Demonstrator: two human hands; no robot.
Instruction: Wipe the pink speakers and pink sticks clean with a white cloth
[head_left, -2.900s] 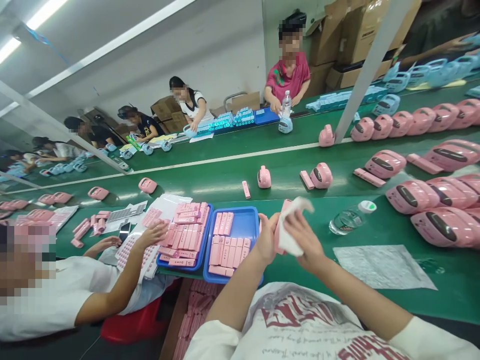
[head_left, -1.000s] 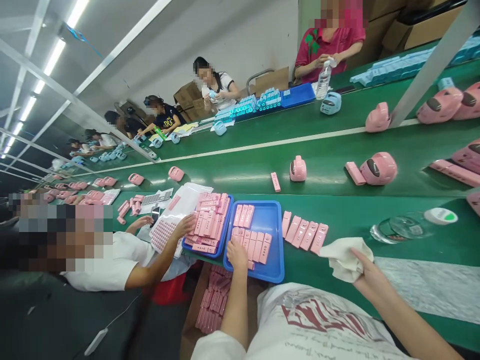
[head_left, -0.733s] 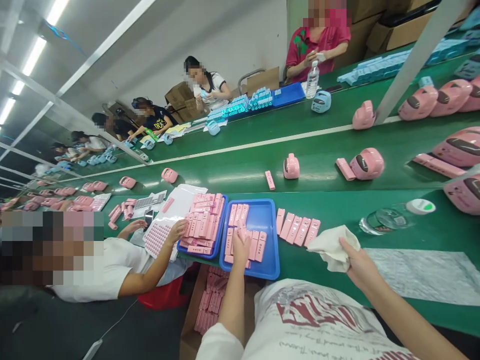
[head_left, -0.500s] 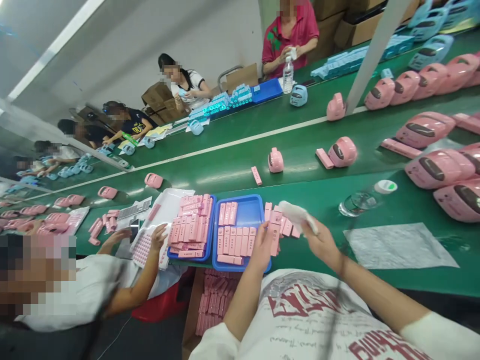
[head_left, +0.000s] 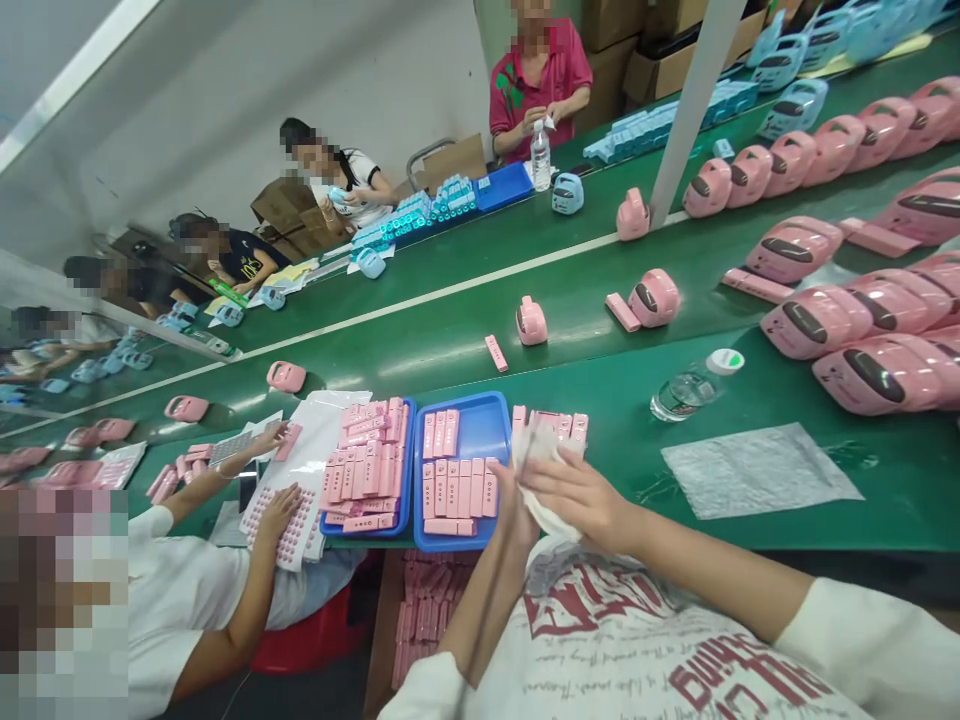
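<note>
In front of my chest my hands are close together over a white cloth (head_left: 538, 450). My right hand (head_left: 589, 497) presses the cloth with its fingers bent over it. My left hand (head_left: 513, 518) is closed on the other side of the cloth, around a pink plastic bar that the cloth now hides. Just left of my hands sits a blue tray (head_left: 484, 422) with rows of pink bars (head_left: 459, 485) in it. Several more pink bars (head_left: 576, 428) lie on the green table beyond my hands.
A second blue tray (head_left: 409, 480) heaped with pink bars stands further left, beside a co-worker's hand (head_left: 279, 512) on a sticker sheet (head_left: 296, 530). To my right lie a water bottle (head_left: 686, 390) and a white sheet (head_left: 761, 470). Pink casings (head_left: 817, 320) stand at the right.
My right hand has brought the cloth leftward and down onto the pink bar in my left hand. The co-worker's hands have moved over the sheets. The view has shifted slightly.
</note>
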